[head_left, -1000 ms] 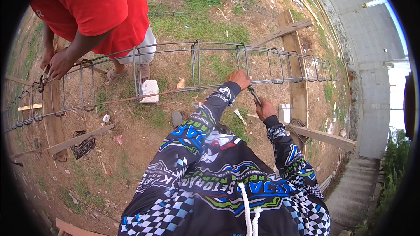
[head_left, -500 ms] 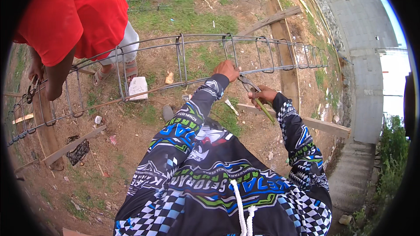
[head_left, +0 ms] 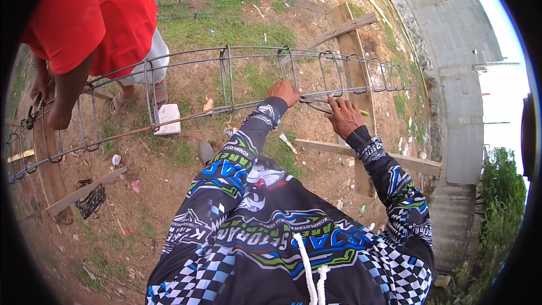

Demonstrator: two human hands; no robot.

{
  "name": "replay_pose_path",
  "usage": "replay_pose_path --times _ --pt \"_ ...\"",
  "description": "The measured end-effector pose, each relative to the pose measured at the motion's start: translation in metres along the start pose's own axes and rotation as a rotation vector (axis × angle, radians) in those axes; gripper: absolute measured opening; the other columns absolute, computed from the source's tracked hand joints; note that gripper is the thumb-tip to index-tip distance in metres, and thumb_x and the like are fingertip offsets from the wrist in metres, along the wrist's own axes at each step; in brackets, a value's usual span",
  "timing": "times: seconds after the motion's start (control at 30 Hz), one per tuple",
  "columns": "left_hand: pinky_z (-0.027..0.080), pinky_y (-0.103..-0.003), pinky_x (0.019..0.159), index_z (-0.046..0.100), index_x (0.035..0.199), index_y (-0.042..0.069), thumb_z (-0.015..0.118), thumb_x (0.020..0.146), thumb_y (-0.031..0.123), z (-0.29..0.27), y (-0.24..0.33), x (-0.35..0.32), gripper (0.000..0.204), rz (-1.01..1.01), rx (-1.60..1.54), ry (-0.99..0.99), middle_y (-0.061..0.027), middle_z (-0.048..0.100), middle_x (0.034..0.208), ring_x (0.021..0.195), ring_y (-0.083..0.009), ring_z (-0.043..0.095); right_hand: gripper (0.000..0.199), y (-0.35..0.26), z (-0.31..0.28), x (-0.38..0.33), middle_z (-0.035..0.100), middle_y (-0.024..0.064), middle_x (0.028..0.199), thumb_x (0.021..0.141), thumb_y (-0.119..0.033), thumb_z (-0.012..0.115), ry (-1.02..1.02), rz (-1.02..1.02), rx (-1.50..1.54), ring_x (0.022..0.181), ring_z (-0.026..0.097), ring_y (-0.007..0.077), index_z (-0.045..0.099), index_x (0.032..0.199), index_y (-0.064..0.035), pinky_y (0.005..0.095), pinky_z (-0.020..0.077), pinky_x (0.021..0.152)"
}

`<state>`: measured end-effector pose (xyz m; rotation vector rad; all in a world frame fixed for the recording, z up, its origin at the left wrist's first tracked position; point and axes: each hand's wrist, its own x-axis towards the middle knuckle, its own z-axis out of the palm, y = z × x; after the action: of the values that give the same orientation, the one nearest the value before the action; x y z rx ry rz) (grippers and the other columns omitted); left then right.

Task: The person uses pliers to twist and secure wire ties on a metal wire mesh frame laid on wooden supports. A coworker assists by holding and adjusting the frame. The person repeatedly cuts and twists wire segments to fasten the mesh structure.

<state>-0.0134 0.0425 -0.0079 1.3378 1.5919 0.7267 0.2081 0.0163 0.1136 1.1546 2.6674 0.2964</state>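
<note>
A long rebar cage (head_left: 230,79) spans the view from the left rim to the upper right, its lower bar running just ahead of the person and its stirrups standing along it. The left hand (head_left: 284,93) is at that lower bar, near the foot of a stirrup, fingers bent over it; from above I cannot tell whether they close round the bar. The right hand (head_left: 345,116) lies over the handles of dark pincers (head_left: 316,103), gripping them with the handles spread, the head pointing left to the bar beside the left fingertips; whether the jaws meet there is too small to tell. Toward its right end, the cage crosses over an upright timber (head_left: 358,73), between that timber's far and near ends. A plank (head_left: 406,162) reaches out past the timber's right edge on the near side. At the left, a co-worker in a red shirt (head_left: 84,17) has both hands at the cage, by a dark tool (head_left: 30,114). On the ground (head_left: 169,175), a white block (head_left: 168,114) sits where the lower bar passes across it, and a bundle of dark bent wire (head_left: 91,203) lies against the near edge of a slanting board (head_left: 110,181).
</note>
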Motion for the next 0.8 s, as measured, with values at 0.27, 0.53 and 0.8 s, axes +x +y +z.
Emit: replay_pose_path --times 0.27,0.53,0.8 --pt "0.051 -0.048 0.076 0.073 0.084 0.007 0.066 0.083 0.038 0.011 -0.007 0.005 0.032 0.011 0.003 0.029 -0.0210 0.069 0.082 0.079 -0.0387 0.066 0.047 0.019 0.011 0.021 0.063 0.0174 0.072 0.094 -0.045 0.057 -0.923 0.603 1.158 0.054 0.065 0.0283 0.053 0.097 0.0021 0.0409 0.0550 0.047" --pt "0.051 -0.047 0.077 0.074 0.084 0.007 0.066 0.083 0.037 0.002 -0.003 0.000 0.031 0.018 -0.026 0.036 -0.0197 0.070 0.083 0.080 -0.0381 0.066 0.057 0.015 -0.023 0.009 0.058 0.0149 0.104 0.084 -0.038 0.067 -0.160 -0.044 0.004 0.096 0.061 0.0321 0.049 0.127 -0.0046 0.0461 0.0493 0.076" --pt "0.049 -0.048 0.074 0.072 0.079 0.005 0.067 0.084 0.039 0.011 -0.005 0.002 0.034 0.032 -0.050 0.068 -0.0205 0.068 0.079 0.077 -0.0374 0.065 0.052 0.073 0.019 0.032 0.058 0.0127 0.106 0.093 -0.043 0.058 -0.083 -0.315 -0.075 0.093 0.058 0.0292 0.049 0.130 -0.0081 0.0420 0.0491 0.082"
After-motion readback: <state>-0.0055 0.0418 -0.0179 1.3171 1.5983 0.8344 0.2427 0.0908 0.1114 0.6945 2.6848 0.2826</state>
